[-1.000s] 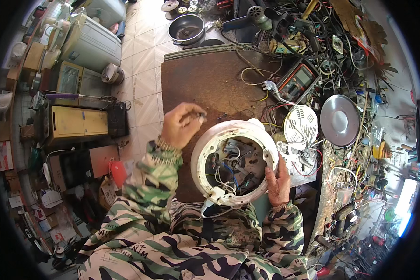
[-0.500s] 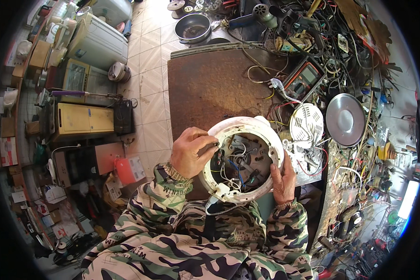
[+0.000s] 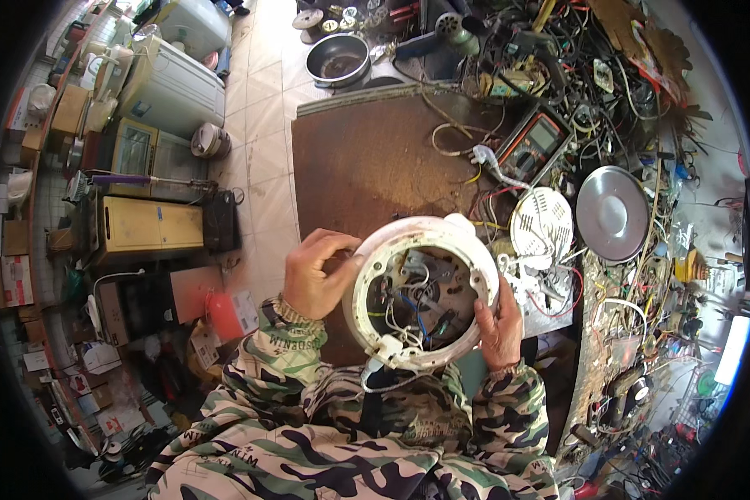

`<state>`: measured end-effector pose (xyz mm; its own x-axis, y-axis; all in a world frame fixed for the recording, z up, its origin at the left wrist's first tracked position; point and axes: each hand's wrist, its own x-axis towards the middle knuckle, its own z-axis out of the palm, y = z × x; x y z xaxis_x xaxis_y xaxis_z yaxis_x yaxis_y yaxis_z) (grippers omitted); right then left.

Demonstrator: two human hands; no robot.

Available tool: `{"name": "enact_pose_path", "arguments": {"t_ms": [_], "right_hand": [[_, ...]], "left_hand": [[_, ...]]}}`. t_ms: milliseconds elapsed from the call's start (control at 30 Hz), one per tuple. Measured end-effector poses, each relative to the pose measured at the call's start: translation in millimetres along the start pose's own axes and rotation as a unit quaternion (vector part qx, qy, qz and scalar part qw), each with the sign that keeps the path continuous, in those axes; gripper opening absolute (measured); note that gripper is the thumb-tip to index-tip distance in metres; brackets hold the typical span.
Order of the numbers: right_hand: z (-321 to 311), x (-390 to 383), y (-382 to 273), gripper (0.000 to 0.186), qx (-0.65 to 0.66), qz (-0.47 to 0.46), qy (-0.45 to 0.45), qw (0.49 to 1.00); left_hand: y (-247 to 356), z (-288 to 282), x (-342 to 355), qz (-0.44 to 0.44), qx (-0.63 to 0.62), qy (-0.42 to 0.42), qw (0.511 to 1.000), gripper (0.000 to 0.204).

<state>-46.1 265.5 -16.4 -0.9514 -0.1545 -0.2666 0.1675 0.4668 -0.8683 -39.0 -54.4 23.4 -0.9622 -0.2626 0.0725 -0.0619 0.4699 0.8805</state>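
White, round, open housing at the near edge of the brown wooden worktop: grips its right rim with right hand, curls left hand at its left rim, cannot tell whether pinching anything, apparently doing rim work, next needing steady bracing.

Round ring-shaped housing: off-white, brownish stains on the rim. Thin insulated wire inside it is blue, others white. Long-sleeved cloth jacket: camo, green/black/beige patches plus dark lettering. Flat wooden benchtop: dark brown, mottled lighter. Boxy handheld multimeter: orange-red face, dark casing, grey screen. Round slotted plate: white, dark slot pattern. Shallow round metal dish: plain grey. Boxy cabinet: yellow front, black side unit. Square floor tiles: pale beige.
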Motion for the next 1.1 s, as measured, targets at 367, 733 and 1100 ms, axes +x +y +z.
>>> {"name": "enact_pose_path", "arguments": {"t_ms": [367,733,1100], "right_hand": [[-2,0,-14,0.079,0.028,0.049,-0.021,0.998],[-1,-9,-21,0.097,0.084,0.130,0.014,0.988],[-5,-4,-27,0.083,0.007,0.103,-0.003,0.995]], "left_hand": [[-119,46,96,0.040,0.227,-0.136,0.963,0.016],[-129,64,103,0.077,0.160,-0.270,0.946,0.028],[-144,82,107,0.169,0.199,-0.278,0.924,0.020]]}}
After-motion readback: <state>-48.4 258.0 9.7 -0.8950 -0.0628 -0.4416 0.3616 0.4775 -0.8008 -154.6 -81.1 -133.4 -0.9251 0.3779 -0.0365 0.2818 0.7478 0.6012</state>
